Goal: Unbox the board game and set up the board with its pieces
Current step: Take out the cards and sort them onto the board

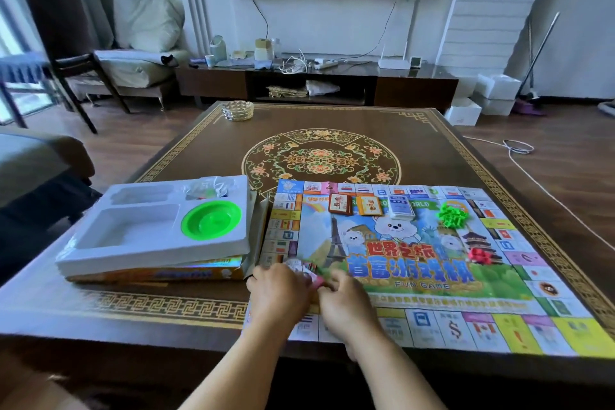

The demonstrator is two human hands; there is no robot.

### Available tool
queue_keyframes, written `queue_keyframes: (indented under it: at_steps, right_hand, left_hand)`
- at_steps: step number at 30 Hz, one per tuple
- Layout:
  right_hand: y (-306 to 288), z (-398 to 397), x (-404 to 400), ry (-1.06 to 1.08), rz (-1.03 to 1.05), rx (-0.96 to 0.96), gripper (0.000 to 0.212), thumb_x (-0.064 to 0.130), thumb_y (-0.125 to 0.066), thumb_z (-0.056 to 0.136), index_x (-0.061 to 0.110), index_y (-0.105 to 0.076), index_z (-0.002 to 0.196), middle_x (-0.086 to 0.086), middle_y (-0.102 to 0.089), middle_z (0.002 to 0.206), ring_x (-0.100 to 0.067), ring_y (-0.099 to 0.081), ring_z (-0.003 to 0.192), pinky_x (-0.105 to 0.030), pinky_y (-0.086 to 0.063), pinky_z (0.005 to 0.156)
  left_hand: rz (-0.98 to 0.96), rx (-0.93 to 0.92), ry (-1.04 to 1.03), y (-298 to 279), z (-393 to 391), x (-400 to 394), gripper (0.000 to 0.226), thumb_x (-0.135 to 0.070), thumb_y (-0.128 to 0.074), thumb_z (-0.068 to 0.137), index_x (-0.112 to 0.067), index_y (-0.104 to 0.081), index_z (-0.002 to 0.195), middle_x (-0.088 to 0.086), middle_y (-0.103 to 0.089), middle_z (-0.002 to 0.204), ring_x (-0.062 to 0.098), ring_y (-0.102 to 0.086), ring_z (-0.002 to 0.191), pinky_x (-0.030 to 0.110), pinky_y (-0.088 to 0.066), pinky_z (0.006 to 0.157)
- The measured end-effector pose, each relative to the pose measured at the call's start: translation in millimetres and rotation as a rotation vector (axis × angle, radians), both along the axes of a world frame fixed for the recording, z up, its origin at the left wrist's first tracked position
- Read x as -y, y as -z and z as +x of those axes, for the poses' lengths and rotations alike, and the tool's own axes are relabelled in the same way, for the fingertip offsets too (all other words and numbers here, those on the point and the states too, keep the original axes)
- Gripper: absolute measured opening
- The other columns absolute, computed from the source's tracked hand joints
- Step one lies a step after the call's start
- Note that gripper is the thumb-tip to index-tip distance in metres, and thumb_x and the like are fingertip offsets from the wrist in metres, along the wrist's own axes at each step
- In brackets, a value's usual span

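The paper game board lies unfolded on the table's right half. On it sit a brown card deck, an orange deck, a blue-white deck, a heap of green pieces and a heap of red pieces. My left hand and my right hand meet over the board's near-left corner and pinch a small pink and white packet between them; most of it is hidden. The white plastic insert tray with a green dish rests on the game box at left.
A clear plastic bag lies in the tray's far compartment. A gold faceted bowl stands at the table's far edge. A sofa arm is at left, a TV cabinet beyond, and a white cord on the floor at right.
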State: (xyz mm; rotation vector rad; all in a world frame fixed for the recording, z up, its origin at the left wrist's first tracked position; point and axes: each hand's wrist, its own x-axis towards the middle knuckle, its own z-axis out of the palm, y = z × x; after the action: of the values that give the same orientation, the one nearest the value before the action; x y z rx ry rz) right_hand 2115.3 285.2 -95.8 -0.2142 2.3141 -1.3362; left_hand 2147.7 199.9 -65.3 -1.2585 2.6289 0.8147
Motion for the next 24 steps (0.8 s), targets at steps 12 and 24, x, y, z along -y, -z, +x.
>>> queue_keyframes:
  at_steps: [12,24]
  right_hand:
    - [2.9,-3.1,9.1,-0.006,-0.058,0.008,0.028,0.010,-0.046,0.089,0.017,-0.042,0.061,0.004,-0.047,0.059,-0.011,-0.040,0.056,-0.023,-0.025,0.047]
    - [0.6,-4.6,2.6,-0.020,-0.120,0.061,0.023,0.002,-0.042,0.082,0.013,-0.062,0.078,-0.001,-0.063,0.076,-0.015,-0.055,0.070,-0.025,-0.038,0.057]
  left_hand:
    - [0.016,0.007,-0.056,16.6,-26.0,12.6,0.034,-0.030,-0.067,0.082,-0.007,-0.063,0.106,0.010,-0.066,0.114,0.026,-0.061,0.107,0.027,-0.046,0.080]
    - [0.083,0.046,-0.019,30.2,-34.4,9.0,0.043,-0.035,-0.064,0.081,-0.008,-0.057,0.114,0.014,-0.060,0.118,0.030,-0.054,0.111,0.034,-0.045,0.093]
